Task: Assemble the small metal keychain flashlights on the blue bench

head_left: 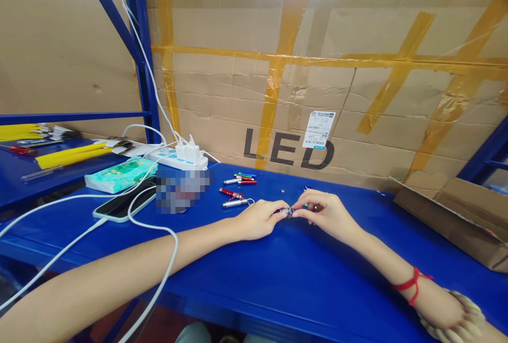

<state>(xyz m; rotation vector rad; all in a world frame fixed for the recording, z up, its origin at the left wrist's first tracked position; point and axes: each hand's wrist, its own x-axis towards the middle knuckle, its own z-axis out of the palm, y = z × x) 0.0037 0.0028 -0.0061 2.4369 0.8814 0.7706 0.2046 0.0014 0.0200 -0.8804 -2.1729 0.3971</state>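
Silvery cylinder (286,211) held above the blue table (254,285), its long axis running side to side, nearly level; which end is the front, I cannot tell. Both forearms slant inward from the lower corners. The left hand (256,219), knuckles up, pinches one end. The right hand (326,215), wrist bent, grips the other between narrowed thumb and fingers, beyond a red string bracelet (413,283).

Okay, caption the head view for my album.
Two hands pinch a small metallic piece over a blue table, facing cardboard marked LED.
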